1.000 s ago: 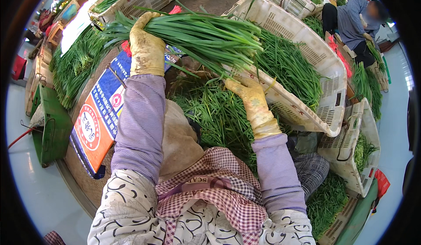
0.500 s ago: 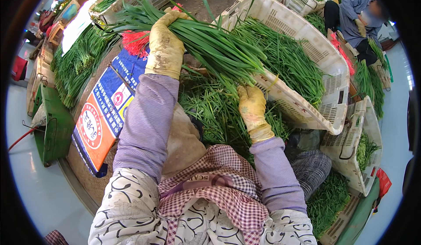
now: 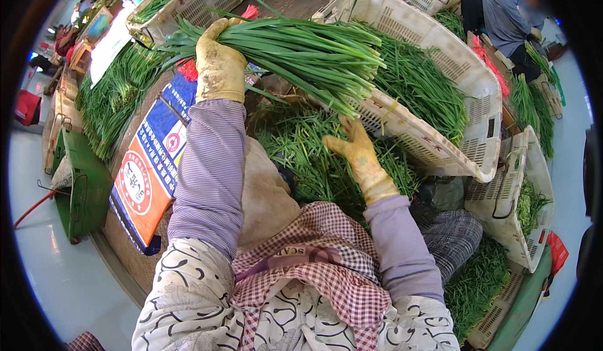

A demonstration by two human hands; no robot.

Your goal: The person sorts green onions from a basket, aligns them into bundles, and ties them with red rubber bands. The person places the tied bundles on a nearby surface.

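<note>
My left hand (image 3: 220, 67), in a soiled yellow glove, is closed round a bunch of garlic chives (image 3: 308, 44). The bunch is held up in the air, its cut ends fanned toward the right and its leaf tips trailing left past the hand. Just below the cut ends is my right hand (image 3: 359, 159), also gloved, with thumb and fingers apart and nothing in its grasp. Beneath both hands lies a loose heap of green chive scraps (image 3: 308, 162). A white slotted crate (image 3: 468, 174) stands tilted to the right of the bunch, with more chives (image 3: 414, 77) inside.
Smaller white crates (image 3: 537, 225) stand at the right. A blue and orange printed sack (image 3: 147, 169) lies left, near red string (image 3: 188, 69) and a chive pile (image 3: 119, 93). A green metal box (image 3: 85, 187) stands at far left. Another person (image 3: 505, 18) sits at upper right.
My right hand has come off the cut ends, moved slightly down and spread its fingers. My left hand has shifted left with the bunch, which now lies more level.
</note>
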